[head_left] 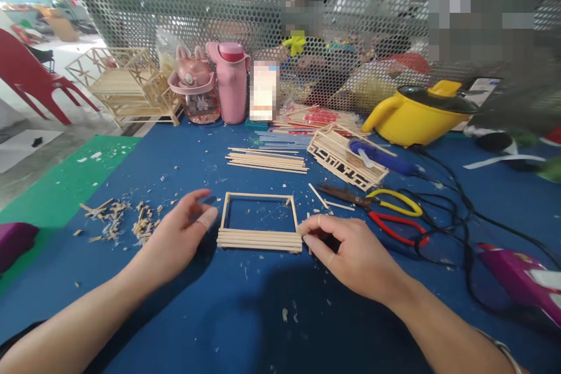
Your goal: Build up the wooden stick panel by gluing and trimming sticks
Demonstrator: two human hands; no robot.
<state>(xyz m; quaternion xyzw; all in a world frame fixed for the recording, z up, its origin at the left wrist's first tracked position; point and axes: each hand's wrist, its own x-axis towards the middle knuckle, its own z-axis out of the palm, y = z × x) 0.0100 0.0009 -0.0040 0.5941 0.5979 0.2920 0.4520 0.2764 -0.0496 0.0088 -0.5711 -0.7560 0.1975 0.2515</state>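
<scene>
A small rectangular wooden stick frame (259, 239) lies flat on the blue table, with several sticks laid side by side along its near edge. My left hand (186, 225) is just left of it, thumb and fingers apart and holding nothing. At the near right corner, my right hand (346, 248) has thumb and forefinger tips close together on the end of the frame. Short stick pieces (318, 196) lie just beyond the right hand, one partly hidden by it. Scissors (372, 201) with one yellow and one red handle rest to its right.
Loose sticks (267, 160) and a stick panel (346, 158) lie behind the frame. A blue glue gun (381, 158) trails black cables. Stick scraps (116, 219) lie at left. Farther back stand a stick model (127, 87), a pink bottle (233, 85) and a yellow pot (421, 117).
</scene>
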